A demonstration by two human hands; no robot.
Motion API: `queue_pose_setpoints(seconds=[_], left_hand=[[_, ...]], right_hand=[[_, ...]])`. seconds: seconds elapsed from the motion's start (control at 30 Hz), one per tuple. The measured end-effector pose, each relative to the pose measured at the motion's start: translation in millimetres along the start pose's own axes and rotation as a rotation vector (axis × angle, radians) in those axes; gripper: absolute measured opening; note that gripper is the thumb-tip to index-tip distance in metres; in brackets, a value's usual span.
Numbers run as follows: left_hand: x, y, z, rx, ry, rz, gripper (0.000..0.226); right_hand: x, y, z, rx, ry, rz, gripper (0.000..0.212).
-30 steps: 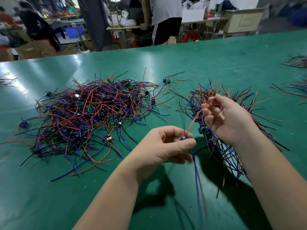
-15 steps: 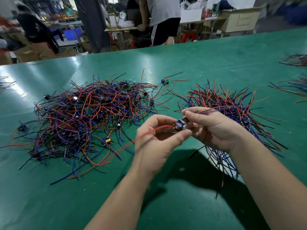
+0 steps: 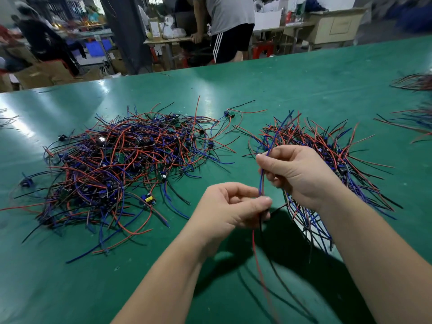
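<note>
Now both hands pinch the limp, light wire bundle (image 3: 262,183), left hand (image 3: 230,206) low, right hand (image 3: 297,174) higher; best gripped near the ends.

Our right hand (image 3: 297,174) now sits above and apart from our left hand (image 3: 224,206); half a second ago the two met fingertip to fingertip. The blue wires (image 3: 261,181) now run straight between the two pinches, and a red wire (image 3: 256,251) dangles below the left. The small module has gone from sight, perhaps inside the left fingers.
</note>
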State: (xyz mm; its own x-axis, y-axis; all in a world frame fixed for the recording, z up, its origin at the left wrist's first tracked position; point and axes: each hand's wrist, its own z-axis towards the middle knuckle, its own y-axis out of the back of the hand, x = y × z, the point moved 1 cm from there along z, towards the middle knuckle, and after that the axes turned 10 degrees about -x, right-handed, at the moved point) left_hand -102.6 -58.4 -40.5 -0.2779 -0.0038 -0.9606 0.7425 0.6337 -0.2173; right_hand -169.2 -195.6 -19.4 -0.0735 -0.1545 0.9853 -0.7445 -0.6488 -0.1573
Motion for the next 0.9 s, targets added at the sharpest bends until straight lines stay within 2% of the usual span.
queue_pose_setpoints(seconds=[0.1,0.2,0.33,0.43,0.5,0.57,0.63,0.67,0.73,0.83,0.9], left_hand=[[2,5,-5,0.184,0.107,0.224,0.017],[7,5,-8,0.294,0.178,0.33,0.015],[-1,13,-5,0.284,0.15,0.328,0.014],[-5,17,-2,0.123,0.128,0.234,0.019],[-4,17,4,-0.057,0.099,0.11,0.022],[-4,19,9,-0.192,0.069,-0.012,0.02],[-4,22,13,-0.256,0.038,-0.058,0.021],[-3,23,14,-0.26,0.027,-0.053,0.023],[-3,24,14,-0.224,0.02,-0.044,0.028],[-5,23,15,-0.151,0.031,-0.082,0.033],[-8,25,16,-0.208,-0.009,-0.04,0.027]], right_hand=[[4,8,4,-0.158,0.022,0.05,0.021],[7,16,7,-0.278,0.04,0.109,0.02],[8,15,9,-0.331,0.091,0.263,0.012],[14,19,12,-0.398,0.126,0.358,0.006],[16,18,10,-0.308,0.169,0.19,0.013],[10,11,2,-0.073,0.254,-0.157,0.017],[1,-2,-8,0.156,0.333,-0.476,0.024],[-4,-7,-11,0.213,0.382,-0.58,0.024],[-10,-15,-16,0.202,0.507,-0.673,0.02],[-6,-14,-16,0.068,0.595,-0.634,0.014],[0,-6,-12,-0.036,0.607,-0.596,0.013]])
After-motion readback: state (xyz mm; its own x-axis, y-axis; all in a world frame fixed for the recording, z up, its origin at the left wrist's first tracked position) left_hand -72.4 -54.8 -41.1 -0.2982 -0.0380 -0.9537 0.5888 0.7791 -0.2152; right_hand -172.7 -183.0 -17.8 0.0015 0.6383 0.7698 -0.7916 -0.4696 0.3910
